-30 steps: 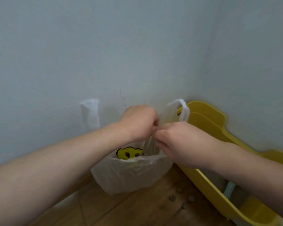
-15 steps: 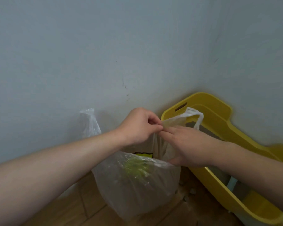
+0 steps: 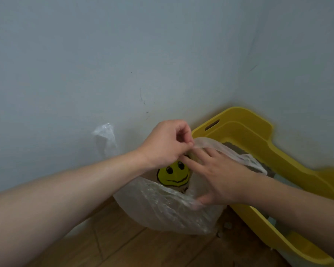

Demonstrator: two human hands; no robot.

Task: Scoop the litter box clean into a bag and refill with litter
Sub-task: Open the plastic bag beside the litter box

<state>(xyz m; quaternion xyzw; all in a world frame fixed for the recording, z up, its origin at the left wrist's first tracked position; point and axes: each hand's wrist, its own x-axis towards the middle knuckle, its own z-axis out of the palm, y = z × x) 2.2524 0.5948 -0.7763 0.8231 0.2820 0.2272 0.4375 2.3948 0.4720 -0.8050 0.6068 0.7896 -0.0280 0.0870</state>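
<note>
Left hand [image 3: 166, 146] is pinching the rim strip of the translucent white plastic bag [image 3: 162, 209] between thumb and curled fingertips. Right hand [image 3: 222, 178] is reaching into the bag mouth, fingers [image 3: 196, 165] straight and slightly spread, thumb lying at the near rim. Bag is sitting on the wooden plank floor [image 3: 143, 247] in the corner, just beside the yellow plastic litter box [image 3: 258, 135]. A yellow smiley print [image 3: 174, 175] is showing inside. Second handle loop [image 3: 104, 135] is standing against the grey-blue wall [image 3: 123, 64]. Loose litter pellets [image 3: 228, 225] are lying between bag and box.
</note>
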